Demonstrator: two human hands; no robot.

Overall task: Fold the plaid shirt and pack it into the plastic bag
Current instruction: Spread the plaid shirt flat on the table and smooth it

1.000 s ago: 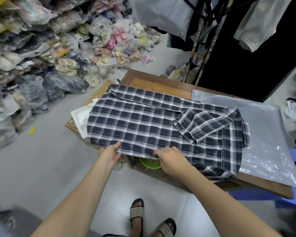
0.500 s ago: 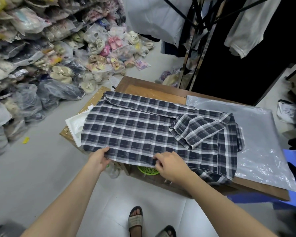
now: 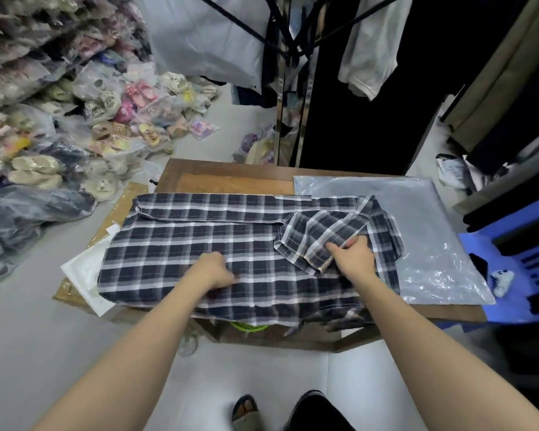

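Note:
The dark plaid shirt (image 3: 181, 244) lies spread across the wooden table (image 3: 224, 178), its near hem hanging over the front edge. A short sleeve is folded in over the right part of the body. My right hand (image 3: 352, 259) pinches that sleeve near its lower edge. Curled, my left hand (image 3: 213, 270) presses down on the middle of the shirt; whether it grips cloth is unclear. The clear plastic bag (image 3: 423, 219) lies flat on the table's right side, partly under the shirt.
Heaps of bagged slippers (image 3: 75, 126) fill the left floor and shelves. Flat white packaging (image 3: 84, 269) and cardboard stick out under the shirt's left end. A blue plastic stool (image 3: 511, 275) stands right of the table. Hanging garments (image 3: 371, 48) and a rack are behind.
Both hands left the shirt's near hem and moved onto it: the left to the middle, the right onto the folded sleeve. The view shifted, so the table looks more square-on.

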